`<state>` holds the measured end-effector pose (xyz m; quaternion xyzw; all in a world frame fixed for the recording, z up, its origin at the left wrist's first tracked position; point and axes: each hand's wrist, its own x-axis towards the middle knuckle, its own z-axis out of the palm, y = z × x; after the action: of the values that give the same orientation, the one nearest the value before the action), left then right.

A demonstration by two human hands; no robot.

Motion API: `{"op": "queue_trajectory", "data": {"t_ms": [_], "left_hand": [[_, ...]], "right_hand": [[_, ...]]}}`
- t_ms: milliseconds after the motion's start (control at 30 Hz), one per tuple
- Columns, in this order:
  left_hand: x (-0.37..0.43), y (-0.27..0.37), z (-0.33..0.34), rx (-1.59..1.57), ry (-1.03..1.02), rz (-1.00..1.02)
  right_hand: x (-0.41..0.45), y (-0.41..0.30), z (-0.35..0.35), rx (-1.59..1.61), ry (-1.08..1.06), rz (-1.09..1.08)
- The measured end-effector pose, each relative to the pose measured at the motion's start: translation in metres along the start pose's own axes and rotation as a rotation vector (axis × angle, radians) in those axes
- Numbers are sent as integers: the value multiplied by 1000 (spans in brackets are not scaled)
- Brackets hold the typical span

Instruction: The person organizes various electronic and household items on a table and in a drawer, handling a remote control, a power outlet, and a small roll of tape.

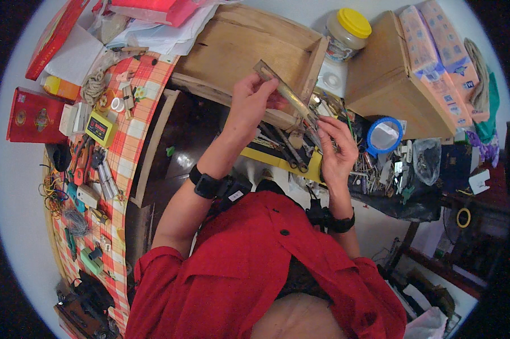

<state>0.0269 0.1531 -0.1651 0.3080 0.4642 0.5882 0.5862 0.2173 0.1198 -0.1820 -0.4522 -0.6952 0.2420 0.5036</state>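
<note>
A long, narrow gold-brown strip [292,97] slants between my hands. Its material is unclear; it could be metal or a sleeve. My left hand [253,104] pinches its upper part between thumb and fingers. At the lower end, the fingers and thumb of my right hand [339,142] close on it, partly hiding that end. Behind the strip is a wooden drawer [242,31], lifted out and showing its bare bottom. Below the strip, a pair of long-handled scissors or similar tool [296,163] lies over a yellow edge [259,157].
A checked tablecloth [132,101] at left bears rope [95,87], a yellow box [101,128] and several tools. Right are a cardboard box [382,80], a yellow-lidded jar [346,36], a blue-rimmed round mirror or sieve [384,135] and piled small hardware [375,180]. An open drawer slot [153,148] lies left of my body.
</note>
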Motion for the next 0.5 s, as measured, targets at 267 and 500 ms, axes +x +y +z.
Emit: {"op": "queue_trajectory", "data": {"t_ms": [267,500], "left_hand": [[0,-9,-6,-19,2,-21],[-4,-19,-6,16,-8,-36]], "right_hand": [[-2,6,2,120,-15,128],[-5,19,8,346,-31,357]]}}
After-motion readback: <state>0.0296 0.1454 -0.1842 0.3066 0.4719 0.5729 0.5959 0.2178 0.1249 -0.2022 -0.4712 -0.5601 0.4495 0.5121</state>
